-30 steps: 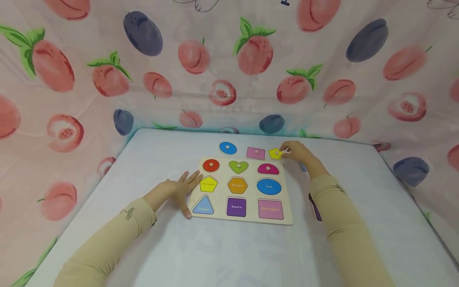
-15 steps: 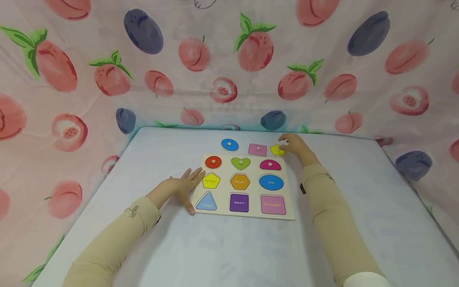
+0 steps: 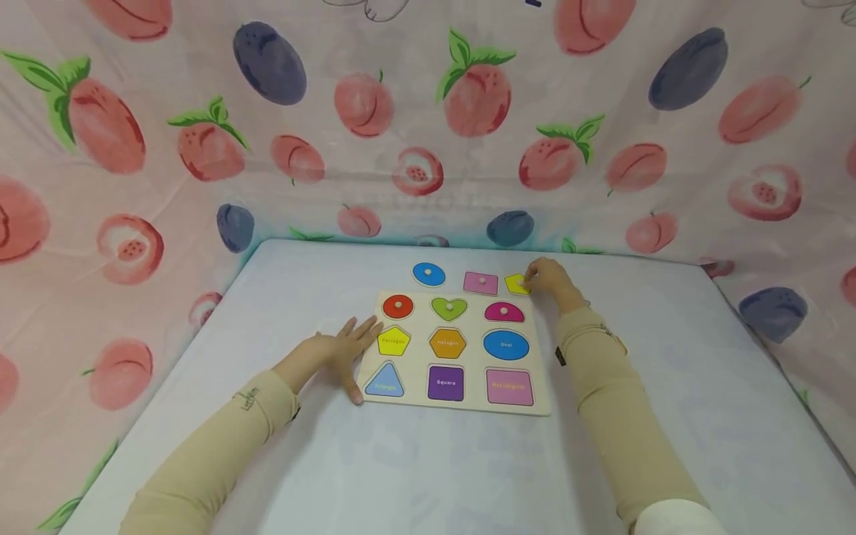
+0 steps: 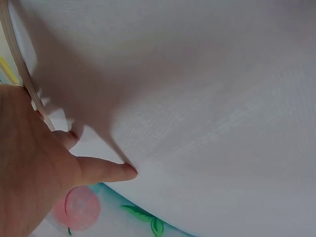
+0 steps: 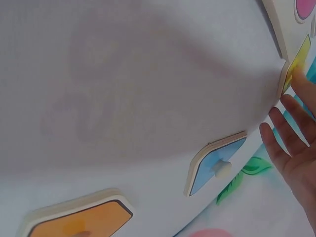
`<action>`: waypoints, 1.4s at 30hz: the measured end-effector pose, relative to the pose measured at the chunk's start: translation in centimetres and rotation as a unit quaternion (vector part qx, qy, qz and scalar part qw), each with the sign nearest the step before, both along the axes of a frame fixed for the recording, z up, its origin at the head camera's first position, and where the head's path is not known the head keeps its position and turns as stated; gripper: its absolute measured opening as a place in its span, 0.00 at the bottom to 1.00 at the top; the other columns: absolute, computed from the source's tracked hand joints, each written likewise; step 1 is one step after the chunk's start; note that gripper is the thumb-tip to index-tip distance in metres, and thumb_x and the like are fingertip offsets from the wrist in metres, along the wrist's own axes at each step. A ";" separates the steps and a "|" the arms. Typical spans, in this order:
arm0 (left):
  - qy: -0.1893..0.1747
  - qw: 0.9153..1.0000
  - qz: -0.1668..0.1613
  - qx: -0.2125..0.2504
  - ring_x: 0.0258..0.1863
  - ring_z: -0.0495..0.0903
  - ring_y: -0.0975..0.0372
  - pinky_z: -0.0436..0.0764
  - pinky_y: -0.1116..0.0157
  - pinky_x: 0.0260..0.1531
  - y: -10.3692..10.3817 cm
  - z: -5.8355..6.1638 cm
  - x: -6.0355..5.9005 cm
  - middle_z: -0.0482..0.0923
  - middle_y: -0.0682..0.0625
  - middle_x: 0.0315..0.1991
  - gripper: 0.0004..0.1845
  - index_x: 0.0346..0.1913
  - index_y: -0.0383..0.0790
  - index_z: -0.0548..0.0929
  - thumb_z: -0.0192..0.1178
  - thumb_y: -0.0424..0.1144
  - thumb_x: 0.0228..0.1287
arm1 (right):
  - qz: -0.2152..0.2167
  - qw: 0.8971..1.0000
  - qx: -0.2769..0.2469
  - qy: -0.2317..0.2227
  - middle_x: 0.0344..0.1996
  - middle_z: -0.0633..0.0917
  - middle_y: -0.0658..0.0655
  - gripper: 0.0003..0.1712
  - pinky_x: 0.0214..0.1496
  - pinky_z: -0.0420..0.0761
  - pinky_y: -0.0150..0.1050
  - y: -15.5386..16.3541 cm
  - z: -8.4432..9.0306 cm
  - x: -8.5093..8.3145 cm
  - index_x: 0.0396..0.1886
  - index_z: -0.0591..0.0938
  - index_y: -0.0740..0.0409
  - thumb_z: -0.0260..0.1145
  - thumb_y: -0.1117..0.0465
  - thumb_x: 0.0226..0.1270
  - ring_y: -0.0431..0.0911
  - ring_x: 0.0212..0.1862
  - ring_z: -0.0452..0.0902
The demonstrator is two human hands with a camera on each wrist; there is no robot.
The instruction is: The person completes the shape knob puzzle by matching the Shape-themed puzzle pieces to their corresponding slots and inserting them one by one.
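Nearest to us, our two sleeved arms reach over the white table (image 3: pixel 428 475). Our left hand (image 3: pixel 331 355) lies flat with its fingers spread, touching the left edge of the one puzzle board (image 3: pixel 543 386); in the left wrist view its thumb (image 4: pixel 106 170) presses the cloth beside the board's rim.

On the board we count nine coloured spots in three rows. The two nearer rows, six recesses, show printed words: triangle, square and rectangle nearest, then pentagon, hexagon and oval. The far row holds three knobbed pieces: a red circle (image 3: pixel 397 305), a green heart (image 3: pixel 449 307) and a pink semicircle (image 3: pixel 504 312).

Beyond the board, three loose pieces lie in a line on the table: a blue oval (image 3: pixel 429 274), a pink rectangle (image 3: pixel 481 282) and the yellow pentagon (image 3: pixel 516 284). Our right hand (image 3: pixel 550 281) rests its fingertips on the pentagon's right side, just off the board's far right corner; whether the fingers pinch its knob we cannot tell. The pentagon is flat, bright yellow with a pale wooden edge.

The right wrist view shows two more loose pieces, a blue one (image 5: pixel 217 165) with a white knob and an orange one (image 5: pixel 79 219).
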State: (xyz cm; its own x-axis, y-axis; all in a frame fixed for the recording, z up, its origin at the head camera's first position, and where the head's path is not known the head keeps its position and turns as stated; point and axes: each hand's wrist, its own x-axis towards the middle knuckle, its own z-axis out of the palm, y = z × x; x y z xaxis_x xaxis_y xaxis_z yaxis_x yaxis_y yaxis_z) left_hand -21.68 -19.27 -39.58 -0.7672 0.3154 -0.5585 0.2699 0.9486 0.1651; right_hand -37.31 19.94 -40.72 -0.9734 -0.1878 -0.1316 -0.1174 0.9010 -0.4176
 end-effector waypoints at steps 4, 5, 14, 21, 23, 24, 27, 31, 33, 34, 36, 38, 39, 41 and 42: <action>0.000 1.000 -0.002 -0.002 0.74 0.29 0.43 0.46 0.24 0.55 0.1 0.0 0.1 0.26 0.47 0.77 0.73 0.75 0.48 0.35 0.76 0.60 0.31 | 0.004 1.000 0.000 0.017 0.35 0.80 0.65 0.10 0.48 0.77 0.48 0.0 -0.4 0.0 0.33 0.80 0.69 0.65 0.63 0.62 0.55 0.38 0.71; 0.000 1.000 -0.001 -0.003 0.74 0.29 0.43 0.46 0.24 0.55 0.1 0.0 0.1 0.26 0.48 0.77 0.73 0.75 0.49 0.35 0.76 0.60 0.31 | 0.004 1.000 0.001 0.018 0.35 0.80 0.65 0.10 0.49 0.77 0.48 0.0 -0.4 0.1 0.34 0.80 0.69 0.65 0.63 0.62 0.55 0.39 0.71; -0.002 1.000 -0.002 -0.010 0.75 0.29 0.44 0.46 0.24 0.56 0.0 -0.3 0.1 0.25 0.49 0.77 0.73 0.75 0.50 0.34 0.76 0.61 0.32 | 0.001 1.000 -0.005 0.008 0.45 0.79 0.68 0.11 0.56 0.76 0.51 -0.6 0.0 1.0 0.41 0.79 0.70 0.61 0.64 0.65 0.58 0.45 0.72; 0.001 1.000 -0.004 -0.015 0.75 0.29 0.44 0.47 0.25 0.56 0.0 -0.4 0.0 0.25 0.49 0.77 0.73 0.75 0.50 0.35 0.75 0.61 0.31 | 0.000 0.999 0.000 0.032 0.45 0.80 0.68 0.11 0.55 0.75 0.52 -1.0 -0.4 1.3 0.40 0.79 0.69 0.62 0.63 0.65 0.59 0.46 0.72; 0.001 1.000 -0.003 -0.016 0.75 0.30 0.44 0.48 0.25 0.56 0.0 -0.3 0.0 0.26 0.49 0.77 0.73 0.75 0.50 0.35 0.75 0.61 0.32 | 0.000 0.999 0.003 0.036 0.44 0.80 0.68 0.11 0.53 0.76 0.51 -1.1 -0.4 1.2 0.38 0.79 0.69 0.62 0.63 0.65 0.58 0.45 0.72; 0.001 1.000 -0.004 -0.017 0.75 0.30 0.44 0.48 0.25 0.56 -0.1 -0.2 0.0 0.25 0.49 0.77 0.73 0.75 0.50 0.35 0.75 0.61 0.32 | -0.002 0.999 0.004 0.035 0.43 0.80 0.68 0.10 0.52 0.77 0.51 -1.2 -0.3 1.2 0.38 0.79 0.69 0.63 0.63 0.65 0.58 0.44 0.73; 0.001 1.000 -0.005 -0.019 0.75 0.29 0.45 0.47 0.25 0.56 -0.1 0.0 0.0 0.25 0.49 0.77 0.73 0.75 0.50 0.34 0.75 0.61 0.32 | -0.005 0.999 0.007 0.031 0.43 0.80 0.67 0.10 0.50 0.77 0.50 -1.3 -0.1 1.1 0.38 0.79 0.69 0.62 0.63 0.65 0.57 0.42 0.72; -0.002 1.000 -0.003 -0.013 0.75 0.28 0.45 0.46 0.25 0.57 0.0 0.0 0.1 0.24 0.49 0.77 0.73 0.75 0.51 0.34 0.75 0.61 0.32 | 0.000 0.999 0.010 0.033 0.42 0.80 0.68 0.10 0.49 0.78 0.49 -1.3 0.2 1.3 0.39 0.79 0.69 0.62 0.64 0.65 0.57 0.41 0.73; -0.005 1.000 -0.001 -0.014 0.75 0.28 0.45 0.46 0.25 0.57 0.0 -0.1 0.1 0.24 0.50 0.77 0.73 0.75 0.51 0.34 0.75 0.61 0.32 | 0.004 0.999 0.013 0.035 0.43 0.81 0.68 0.10 0.48 0.78 0.49 -1.2 0.2 1.4 0.39 0.79 0.69 0.62 0.64 0.65 0.57 0.41 0.73; -0.006 1.000 -0.001 -0.014 0.75 0.28 0.45 0.46 0.25 0.57 0.0 -0.1 0.1 0.24 0.50 0.77 0.72 0.75 0.51 0.34 0.75 0.61 0.32 | 0.008 0.999 0.015 0.037 0.42 0.81 0.68 0.10 0.48 0.78 0.49 -1.1 0.2 1.5 0.39 0.79 0.69 0.62 0.64 0.65 0.56 0.40 0.73; -0.006 1.000 0.000 -0.014 0.75 0.28 0.45 0.46 0.25 0.57 0.0 -0.1 0.1 0.25 0.49 0.77 0.72 0.75 0.51 0.34 0.75 0.61 0.32 | 0.014 0.999 0.020 0.043 0.42 0.82 0.67 0.10 0.48 0.78 0.49 -1.1 0.2 1.5 0.39 0.80 0.69 0.62 0.64 0.65 0.56 0.40 0.73; -0.005 1.000 -0.002 -0.017 0.75 0.28 0.45 0.46 0.25 0.57 -0.1 -0.1 0.1 0.25 0.50 0.77 0.72 0.75 0.51 0.34 0.75 0.62 0.32 | 0.016 0.999 0.023 0.047 0.42 0.82 0.67 0.10 0.47 0.78 0.49 -1.0 0.2 1.6 0.39 0.80 0.69 0.62 0.63 0.65 0.55 0.39 0.73; -0.004 1.000 -0.002 -0.016 0.75 0.28 0.45 0.46 0.25 0.57 -0.1 -0.1 0.1 0.25 0.50 0.77 0.73 0.75 0.51 0.34 0.75 0.62 0.32 | 0.016 0.998 0.026 0.050 0.43 0.82 0.67 0.10 0.47 0.78 0.49 -1.0 0.2 1.6 0.39 0.80 0.68 0.62 0.63 0.65 0.55 0.39 0.73; -0.003 1.000 -0.003 -0.011 0.75 0.29 0.44 0.46 0.25 0.56 -0.1 -0.2 0.0 0.25 0.49 0.77 0.73 0.75 0.50 0.34 0.75 0.62 0.32 | 0.017 0.998 0.028 0.055 0.43 0.82 0.67 0.10 0.46 0.77 0.49 -0.9 0.3 1.7 0.39 0.80 0.68 0.62 0.63 0.65 0.56 0.39 0.73; -0.002 1.000 -0.005 -0.012 0.75 0.28 0.44 0.46 0.25 0.56 -0.2 -0.2 0.0 0.24 0.49 0.77 0.73 0.75 0.50 0.34 0.75 0.62 0.32 | 0.015 0.998 0.027 0.055 0.43 0.82 0.67 0.10 0.47 0.77 0.49 -0.9 0.3 1.7 0.38 0.81 0.68 0.62 0.63 0.65 0.56 0.39 0.73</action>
State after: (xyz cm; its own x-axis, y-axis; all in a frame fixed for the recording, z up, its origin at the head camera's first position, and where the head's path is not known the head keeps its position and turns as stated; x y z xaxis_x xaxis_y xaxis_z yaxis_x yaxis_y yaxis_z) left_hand -21.72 -19.43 -39.76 -0.7615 0.3098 -0.5694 0.2791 0.9495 0.1435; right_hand -35.64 19.02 -40.41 -0.9765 -0.2127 -0.0349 -0.1872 0.9172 -0.3517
